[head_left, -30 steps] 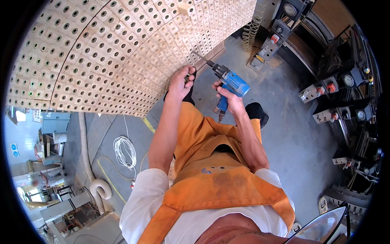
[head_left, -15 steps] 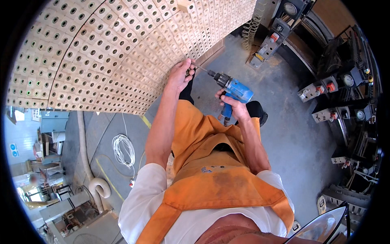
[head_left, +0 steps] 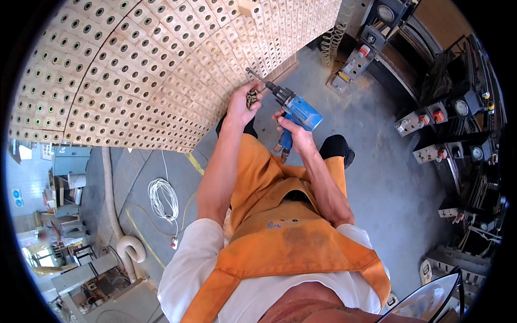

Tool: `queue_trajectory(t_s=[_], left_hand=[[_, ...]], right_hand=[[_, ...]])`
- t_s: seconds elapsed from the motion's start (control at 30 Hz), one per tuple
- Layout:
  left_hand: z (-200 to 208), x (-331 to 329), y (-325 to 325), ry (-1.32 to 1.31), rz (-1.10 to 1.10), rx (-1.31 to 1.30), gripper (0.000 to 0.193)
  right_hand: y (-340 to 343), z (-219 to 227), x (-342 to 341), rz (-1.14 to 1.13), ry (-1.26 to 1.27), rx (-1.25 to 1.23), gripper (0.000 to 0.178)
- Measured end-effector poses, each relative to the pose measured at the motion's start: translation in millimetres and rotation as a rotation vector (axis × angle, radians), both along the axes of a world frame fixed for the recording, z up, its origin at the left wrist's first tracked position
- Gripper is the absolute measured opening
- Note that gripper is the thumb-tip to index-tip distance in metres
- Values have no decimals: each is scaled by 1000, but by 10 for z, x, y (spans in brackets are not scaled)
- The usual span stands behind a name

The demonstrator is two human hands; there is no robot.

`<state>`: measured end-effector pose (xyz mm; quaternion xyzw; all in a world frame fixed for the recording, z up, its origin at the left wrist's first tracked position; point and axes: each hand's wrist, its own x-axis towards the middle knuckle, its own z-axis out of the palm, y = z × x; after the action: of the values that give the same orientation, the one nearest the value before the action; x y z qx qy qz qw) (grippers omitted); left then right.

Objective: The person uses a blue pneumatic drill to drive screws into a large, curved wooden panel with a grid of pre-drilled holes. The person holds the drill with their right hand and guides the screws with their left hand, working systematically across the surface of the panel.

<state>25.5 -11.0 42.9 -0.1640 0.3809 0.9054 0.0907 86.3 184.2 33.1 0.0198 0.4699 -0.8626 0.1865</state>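
Note:
My right hand (head_left: 295,132) grips a blue power drill (head_left: 303,111) by its handle, the long bit pointing up and left at the wooden blocks. At the tip of the bit sits something small that looks like a metal insert. Just below the bit, my left hand (head_left: 240,107) is cupped around several small brass-coloured threaded inserts (head_left: 251,98). Beyond both hands spread rows of pale wooden blocks (head_left: 177,70) with round holes. Many holes, mostly toward the left, have dark metal rings in them; those nearest the bit look bare.
A loose wooden block (head_left: 249,8) lies on top of the rows. To the left, a coiled white cable (head_left: 163,198) and a ribbed hose (head_left: 110,194) lie on the grey floor. Machinery with gauges and red switches (head_left: 424,119) lines the right side.
My right hand has brought the drill left and slightly up, its bit tip now closer to the blocks. My left hand has lowered a little from the tip and turned, showing the inserts in it.

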Motion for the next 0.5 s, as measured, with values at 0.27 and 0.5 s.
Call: queue_trajectory(t_s=[0.27,0.5], left_hand=[[-144,327,36,-88,-17,-58,25],[-98,352,4,-38,-43,-17,29]], right_hand=[[17,47,35,8,-52,109,21],[-11,-66,-22,17,61,89,21]])
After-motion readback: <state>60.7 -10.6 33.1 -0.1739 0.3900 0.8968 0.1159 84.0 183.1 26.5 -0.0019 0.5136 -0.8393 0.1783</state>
